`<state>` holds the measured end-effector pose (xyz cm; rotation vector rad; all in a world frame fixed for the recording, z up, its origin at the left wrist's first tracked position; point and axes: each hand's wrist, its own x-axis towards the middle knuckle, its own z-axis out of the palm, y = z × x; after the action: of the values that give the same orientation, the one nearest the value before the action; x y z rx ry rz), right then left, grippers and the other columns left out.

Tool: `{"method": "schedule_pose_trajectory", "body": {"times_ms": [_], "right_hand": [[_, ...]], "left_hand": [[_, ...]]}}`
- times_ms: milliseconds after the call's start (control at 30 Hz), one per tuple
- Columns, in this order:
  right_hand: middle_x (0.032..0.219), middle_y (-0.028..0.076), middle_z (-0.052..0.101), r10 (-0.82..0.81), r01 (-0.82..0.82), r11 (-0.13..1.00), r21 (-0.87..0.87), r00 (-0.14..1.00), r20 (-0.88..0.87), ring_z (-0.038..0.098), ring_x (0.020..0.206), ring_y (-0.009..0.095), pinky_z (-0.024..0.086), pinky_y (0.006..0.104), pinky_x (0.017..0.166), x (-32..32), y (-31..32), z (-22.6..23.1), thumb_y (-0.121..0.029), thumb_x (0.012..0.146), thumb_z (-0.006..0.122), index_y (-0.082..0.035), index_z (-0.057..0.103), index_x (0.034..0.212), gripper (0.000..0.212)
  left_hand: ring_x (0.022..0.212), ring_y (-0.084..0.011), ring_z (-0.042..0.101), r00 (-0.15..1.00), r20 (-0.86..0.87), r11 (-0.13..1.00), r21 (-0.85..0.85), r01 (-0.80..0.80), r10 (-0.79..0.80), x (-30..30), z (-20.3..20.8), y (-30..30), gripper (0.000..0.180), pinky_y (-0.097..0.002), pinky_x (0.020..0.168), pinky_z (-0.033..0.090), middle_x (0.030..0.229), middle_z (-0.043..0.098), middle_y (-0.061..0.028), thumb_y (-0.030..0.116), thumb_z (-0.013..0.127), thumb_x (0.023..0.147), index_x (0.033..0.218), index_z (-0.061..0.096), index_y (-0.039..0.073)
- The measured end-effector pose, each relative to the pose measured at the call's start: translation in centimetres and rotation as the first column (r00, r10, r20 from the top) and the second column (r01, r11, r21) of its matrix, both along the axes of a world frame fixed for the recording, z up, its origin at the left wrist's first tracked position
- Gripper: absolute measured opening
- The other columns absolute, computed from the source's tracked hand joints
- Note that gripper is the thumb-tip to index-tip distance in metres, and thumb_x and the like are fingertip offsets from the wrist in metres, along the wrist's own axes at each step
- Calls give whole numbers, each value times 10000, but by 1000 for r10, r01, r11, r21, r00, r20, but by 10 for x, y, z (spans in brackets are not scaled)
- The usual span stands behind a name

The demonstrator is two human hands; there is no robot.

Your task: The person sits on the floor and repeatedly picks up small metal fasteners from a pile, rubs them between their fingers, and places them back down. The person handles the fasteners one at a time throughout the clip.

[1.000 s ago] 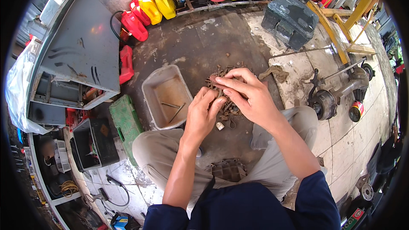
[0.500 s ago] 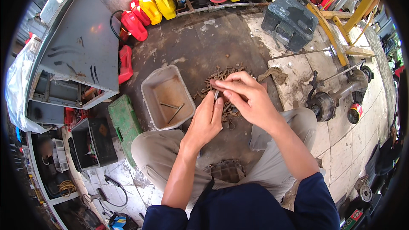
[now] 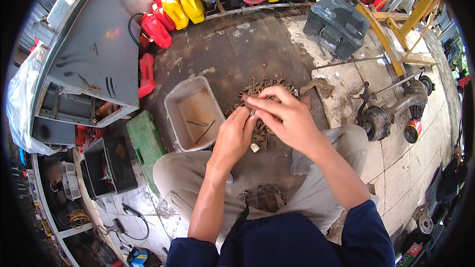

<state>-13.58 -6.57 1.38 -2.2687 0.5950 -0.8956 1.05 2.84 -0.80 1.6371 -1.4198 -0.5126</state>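
Observation:
Both hands are brought together above a heap of rusty bolts (image 3: 269,83). My left hand (image 3: 233,132) is closed, thumb and fingertips pinching a small rusty bolt (image 3: 245,98) whose brown end shows at the fingertips. My right hand (image 3: 284,113) has its fingers closed around the same piece from the other side. A bit of shiny metal (image 3: 253,112) peeks out between the thumbs; fingers hide most of what is held. Below the hands, a small pale metal piece (image 3: 255,147) lies on the floor. Left of them stands a grey plastic tub (image 3: 173,113) with a few long rods (image 3: 204,131) inside.
A green case (image 3: 144,136) and an open black bin (image 3: 110,165) stand to the left. Red and yellow jerrycans (image 3: 173,7) line the wall beside a grey cabinet (image 3: 94,49). On the right are a black toolbox (image 3: 336,24), a rag (image 3: 317,87) and an axle part (image 3: 396,109).
My hands have shifted slightly, with the right fingers moving around the held piece. The pale metal piece on the floor below them now shows.

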Motion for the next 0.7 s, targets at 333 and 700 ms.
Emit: {"method": "schedule_pose_trajectory", "body": {"times_ms": [333,700], "right_hand": [[1064,30,604,-26,28,999,34,999,-40,674,815,198,557,324,695,2,-3,-1,-123,881,716,-181,716,1198,323],[1098,53,620,-125,123,989,85,992,16,684,791,216,564,350,676,-2,-7,6,-119,947,647,-156,692,1227,286]], "left_hand": [[729,-396,528,996,70,995,74,-63,57,-1,3,-1,180,-435,672,439,822,543,-209,121,576,986,910,522,-33],[728,-371,560,995,1,993,62,-101,101,-2,7,1,151,-417,658,465,846,579,-174,133,596,986,986,574,-16]]}}
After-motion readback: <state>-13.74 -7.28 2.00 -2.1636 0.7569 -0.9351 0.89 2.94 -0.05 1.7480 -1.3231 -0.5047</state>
